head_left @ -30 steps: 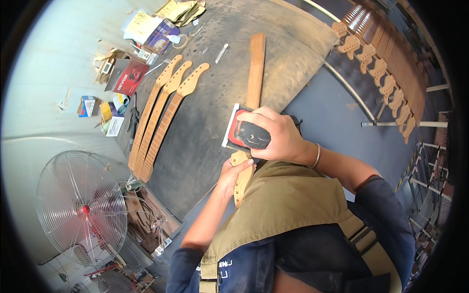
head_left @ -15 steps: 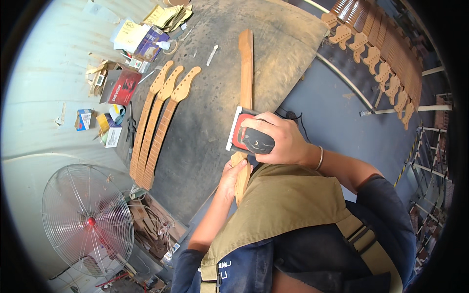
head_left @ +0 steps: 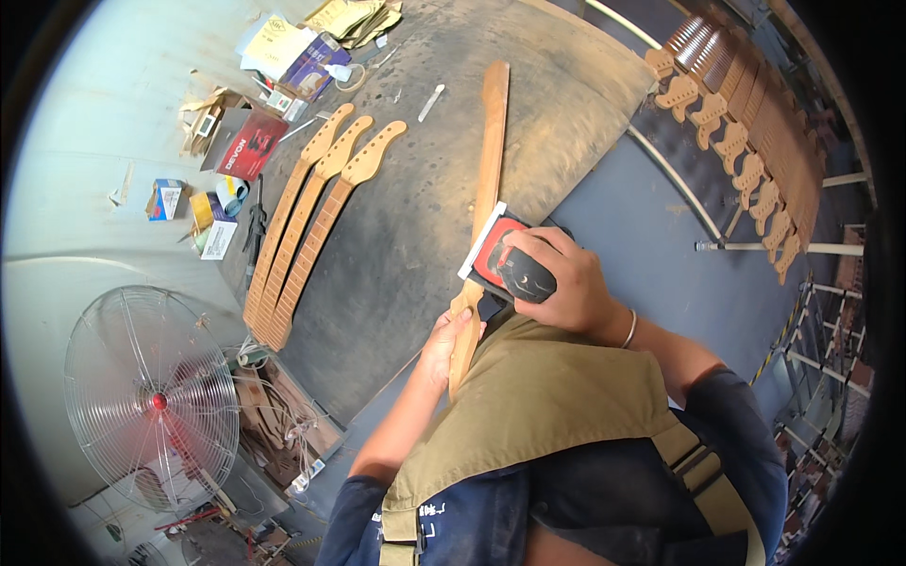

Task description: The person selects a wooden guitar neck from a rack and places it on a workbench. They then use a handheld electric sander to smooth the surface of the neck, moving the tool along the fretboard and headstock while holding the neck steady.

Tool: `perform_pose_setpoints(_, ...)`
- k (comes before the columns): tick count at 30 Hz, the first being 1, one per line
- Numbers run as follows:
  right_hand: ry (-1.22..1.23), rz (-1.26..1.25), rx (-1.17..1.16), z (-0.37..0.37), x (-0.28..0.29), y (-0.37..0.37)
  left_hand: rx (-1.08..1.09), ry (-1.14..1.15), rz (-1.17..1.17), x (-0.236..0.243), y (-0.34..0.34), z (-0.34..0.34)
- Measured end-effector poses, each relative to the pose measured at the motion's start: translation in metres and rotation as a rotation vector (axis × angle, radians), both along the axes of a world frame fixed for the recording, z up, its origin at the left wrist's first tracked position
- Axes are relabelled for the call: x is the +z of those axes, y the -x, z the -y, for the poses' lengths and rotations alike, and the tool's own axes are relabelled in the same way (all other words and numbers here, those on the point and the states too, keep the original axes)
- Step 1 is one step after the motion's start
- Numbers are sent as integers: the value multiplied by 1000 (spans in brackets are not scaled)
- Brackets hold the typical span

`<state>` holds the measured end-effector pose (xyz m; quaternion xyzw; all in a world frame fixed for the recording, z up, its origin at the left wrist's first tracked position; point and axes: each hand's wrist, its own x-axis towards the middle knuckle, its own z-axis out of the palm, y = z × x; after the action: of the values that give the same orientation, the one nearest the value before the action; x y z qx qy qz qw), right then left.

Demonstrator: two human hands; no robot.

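A guitar neck (head_left: 493, 141) extends from my waist out over the bench, back side upward. Around its headstock end, close to my apron, my left hand (head_left: 440, 349) is closed. My right hand (head_left: 571, 283) grips a red and black power sander (head_left: 502, 253) from above; its pale pad edge crosses the neck just beyond the headstock. The sander hides the part of the neck beneath it. Left of this work lie three more guitar necks (head_left: 311, 222) side by side, fretboards up and headstocks pointing away from me.
The dark, dusty workbench (head_left: 396, 274) has a small white strip (head_left: 431, 103) on it. Boxes (head_left: 247, 141) and papers line its left edge. A large wire-caged fan (head_left: 151, 401) stands at lower left. A rack of many necks (head_left: 755, 141) stands far right.
The sander has turned slightly clockwise and shifted right along with my right hand. The neck leans a little more to the right at its far end. The whole view has swung slightly.
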<state>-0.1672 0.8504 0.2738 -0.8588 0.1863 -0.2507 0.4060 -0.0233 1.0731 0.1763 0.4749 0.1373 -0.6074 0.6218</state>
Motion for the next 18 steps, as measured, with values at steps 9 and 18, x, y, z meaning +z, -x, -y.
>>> perform_pose_setpoints(9,31,7,-7,2,-10,6,33,36,-131,-21,-1,-9)
perform_pose_setpoints(18,59,-19,9,6,-5,2,1,51,-90,-11,-1,-2)
